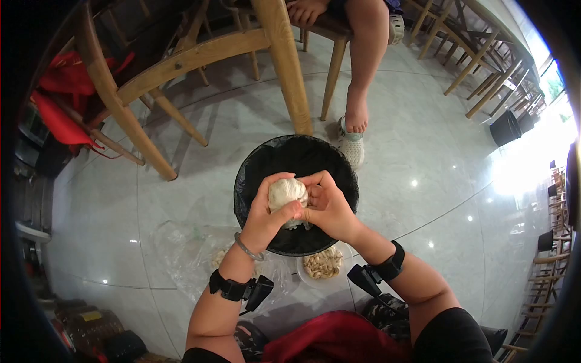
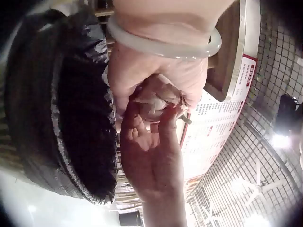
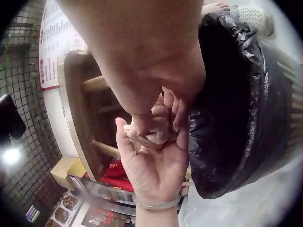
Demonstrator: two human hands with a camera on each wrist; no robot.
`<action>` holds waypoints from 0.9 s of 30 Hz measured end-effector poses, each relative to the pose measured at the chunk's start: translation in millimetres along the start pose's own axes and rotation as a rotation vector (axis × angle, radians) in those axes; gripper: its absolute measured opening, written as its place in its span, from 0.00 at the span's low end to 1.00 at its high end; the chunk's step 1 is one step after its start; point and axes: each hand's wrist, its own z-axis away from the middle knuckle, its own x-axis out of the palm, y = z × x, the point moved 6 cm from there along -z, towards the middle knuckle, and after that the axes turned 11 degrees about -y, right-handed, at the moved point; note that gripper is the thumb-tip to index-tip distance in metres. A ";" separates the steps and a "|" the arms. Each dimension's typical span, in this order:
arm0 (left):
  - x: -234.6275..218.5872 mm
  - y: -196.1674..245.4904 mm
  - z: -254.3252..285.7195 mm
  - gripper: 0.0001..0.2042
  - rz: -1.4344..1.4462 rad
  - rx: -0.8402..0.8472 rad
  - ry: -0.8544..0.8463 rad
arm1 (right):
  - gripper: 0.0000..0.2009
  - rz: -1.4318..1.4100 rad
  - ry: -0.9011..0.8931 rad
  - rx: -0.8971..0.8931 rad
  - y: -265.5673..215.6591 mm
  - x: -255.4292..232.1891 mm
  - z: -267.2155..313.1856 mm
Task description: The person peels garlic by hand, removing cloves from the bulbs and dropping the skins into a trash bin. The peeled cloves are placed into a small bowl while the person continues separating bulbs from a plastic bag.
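A whitish garlic bulb [image 1: 286, 192] is held over a bin [image 1: 296, 151] lined with a black bag. My left hand [image 1: 264, 219] grips the bulb from the left, its thumb across the front. My right hand [image 1: 334, 209] has its thumb and bent fingers at the bulb's right side, pinching it. Papery skin shows on the garlic [image 2: 158, 100] in the left wrist view, between both hands. From the right wrist view, separate cloves [image 3: 160, 124] show in the left palm. The bulb's underside is partly hidden by the fingers.
Below the bin's near rim stands a clear bowl of cloves [image 1: 323, 264]. A clear plastic bag [image 1: 181, 257] lies left of it on the tiled floor [image 1: 417, 199]. A wooden chair [image 1: 200, 57] stands beyond, beside a seated person's leg [image 1: 366, 54] and a light shoe [image 1: 351, 147].
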 end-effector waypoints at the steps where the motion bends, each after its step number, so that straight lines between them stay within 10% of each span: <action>1: 2.0 1.2 -0.1 0.20 -0.013 -0.012 -0.030 | 0.24 0.015 0.014 0.017 -3.5 2.3 3.1; 16: -10.9 -4.4 -2.5 0.09 -0.274 0.101 0.280 | 0.25 0.177 0.080 0.076 -0.1 11.1 5.9; 27: -11.7 -15.3 -7.2 0.15 0.455 -0.043 0.266 | 0.26 0.399 0.055 0.008 -9.6 10.9 6.2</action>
